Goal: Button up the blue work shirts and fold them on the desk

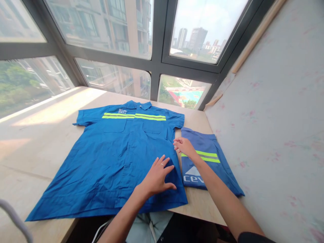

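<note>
A blue short-sleeved work shirt [108, 162] lies spread out, front up, with its collar toward the window. Yellow-green and grey reflective bands cross its chest, and a small white print sits above them. My left hand [157, 176] is open over the lower right part of the shirt, fingers spread and a ring on one finger. At the shirt's right side edge is my right hand [184, 145], its fingers curled in. Whether fabric is between those fingertips cannot be made out. A folded blue garment [199, 138] lies under my right forearm, with a reflective band and partly covered white lettering.
The pale tabletop [58, 135] reaches to the window frame [155, 64]. A patterned wall [273, 141] bounds the right side. A grey curved tube [15, 216] shows at the lower left, and a white cable [97, 233] hangs below the table's front edge.
</note>
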A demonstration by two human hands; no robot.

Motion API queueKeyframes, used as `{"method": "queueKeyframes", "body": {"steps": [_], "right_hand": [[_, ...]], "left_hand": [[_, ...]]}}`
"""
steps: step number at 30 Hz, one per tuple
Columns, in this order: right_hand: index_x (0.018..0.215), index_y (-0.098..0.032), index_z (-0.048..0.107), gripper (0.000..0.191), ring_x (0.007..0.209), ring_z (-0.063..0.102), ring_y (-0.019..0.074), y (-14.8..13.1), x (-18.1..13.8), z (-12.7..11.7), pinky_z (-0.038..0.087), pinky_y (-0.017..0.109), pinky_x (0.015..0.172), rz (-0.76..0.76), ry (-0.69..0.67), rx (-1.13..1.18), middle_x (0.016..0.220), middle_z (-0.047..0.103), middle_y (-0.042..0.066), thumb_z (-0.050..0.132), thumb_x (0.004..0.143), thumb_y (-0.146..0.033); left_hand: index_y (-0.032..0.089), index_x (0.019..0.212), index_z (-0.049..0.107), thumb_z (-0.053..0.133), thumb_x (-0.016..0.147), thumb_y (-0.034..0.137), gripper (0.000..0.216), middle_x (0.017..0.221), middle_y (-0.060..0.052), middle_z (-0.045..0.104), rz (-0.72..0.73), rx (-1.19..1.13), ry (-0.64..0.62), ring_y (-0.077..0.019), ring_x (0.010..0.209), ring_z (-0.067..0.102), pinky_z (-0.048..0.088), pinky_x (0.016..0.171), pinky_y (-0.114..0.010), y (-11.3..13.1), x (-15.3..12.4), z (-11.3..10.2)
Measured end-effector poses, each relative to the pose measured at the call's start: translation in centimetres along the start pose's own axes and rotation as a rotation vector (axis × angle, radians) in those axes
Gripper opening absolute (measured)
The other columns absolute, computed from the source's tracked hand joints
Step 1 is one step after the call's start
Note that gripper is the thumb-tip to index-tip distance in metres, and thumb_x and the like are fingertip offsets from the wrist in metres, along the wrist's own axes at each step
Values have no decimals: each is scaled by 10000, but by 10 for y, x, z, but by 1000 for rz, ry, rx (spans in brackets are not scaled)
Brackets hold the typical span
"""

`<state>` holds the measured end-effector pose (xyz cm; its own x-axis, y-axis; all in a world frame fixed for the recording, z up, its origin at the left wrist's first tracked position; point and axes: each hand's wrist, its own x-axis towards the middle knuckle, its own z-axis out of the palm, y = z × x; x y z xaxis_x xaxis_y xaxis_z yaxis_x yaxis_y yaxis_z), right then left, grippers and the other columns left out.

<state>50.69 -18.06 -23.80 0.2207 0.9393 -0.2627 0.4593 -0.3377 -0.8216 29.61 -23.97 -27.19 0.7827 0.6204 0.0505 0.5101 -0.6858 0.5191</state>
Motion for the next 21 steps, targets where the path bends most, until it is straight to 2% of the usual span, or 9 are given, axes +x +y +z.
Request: {"method": "queueKeyframes", "body": {"steps": [2, 3, 5, 7, 10, 15, 18, 21], "right_hand": [[1005, -131, 628, 167, 614, 677, 97, 5, 17, -3, 460, 125, 436, 70, 7, -53, 876, 741, 72, 583, 844, -118], [978, -128, 630, 156, 579, 667, 94, 7, 24, -2, 456, 126, 422, 95, -5, -65, 828, 739, 64, 592, 830, -96], [888, -125, 632, 99, 484, 627, 86, 9, 35, 2, 440, 132, 391, 122, -29, -70, 700, 715, 36, 615, 803, -76], [792, -131, 623, 47, 410, 585, 82, 9, 41, 7, 420, 139, 367, 147, -60, -71, 577, 667, 3, 647, 791, -91], [691, -142, 591, 142, 390, 579, 81, 6, 42, 11, 376, 132, 344, 177, -134, -51, 517, 631, -13, 679, 803, -147], [589, -136, 559, 290, 372, 578, 74, 0, 33, 12, 302, 131, 302, 242, -258, -56, 518, 641, 3, 745, 783, -244], [591, -133, 557, 315, 364, 586, 94, 1, 30, 14, 295, 140, 297, 274, -286, -99, 500, 636, 14, 761, 775, -287], [585, -129, 561, 342, 339, 571, 108, 1, 30, 19, 286, 154, 293, 286, -294, -152, 481, 629, 32, 782, 756, -327]], "left_hand": [[268, 1351, 573, 789, 630, 629, 835, 1527, -170, 400, 24, -3, 7, -400, 1461, 244, 243, 1154, -635, 12, -21, 14], [276, 1304, 613, 798, 647, 591, 752, 1493, -162, 442, 23, -2, 24, -396, 1447, 278, 255, 1152, -633, 17, -30, 21], [277, 1128, 709, 765, 749, 467, 427, 1319, -136, 580, -13, 3, 95, -355, 1349, 435, 309, 1141, -603, 24, -43, 33], [271, 934, 738, 655, 866, 347, 132, 1051, -100, 649, -59, 6, 188, -279, 1116, 591, 393, 1091, -558, 26, -51, 41], [263, 834, 689, 501, 947, 254, 220, 829, -64, 609, -74, 11, 282, -214, 848, 592, 464, 993, -507, 26, -56, 47], [240, 831, 608, 468, 950, 232, 183, 868, -77, 608, -94, 15, 240, -236, 872, 547, 471, 856, -447, 29, -53, 44], [231, 843, 585, 543, 925, 384, 179, 905, -88, 609, -171, 1, 190, -258, 897, 548, 451, 810, -445, 40, -45, 39], [213, 913, 582, 625, 814, 602, 404, 942, -111, 616, -263, 18, 121, -298, 914, 562, 444, 787, -464, 50, -32, 35]]}}
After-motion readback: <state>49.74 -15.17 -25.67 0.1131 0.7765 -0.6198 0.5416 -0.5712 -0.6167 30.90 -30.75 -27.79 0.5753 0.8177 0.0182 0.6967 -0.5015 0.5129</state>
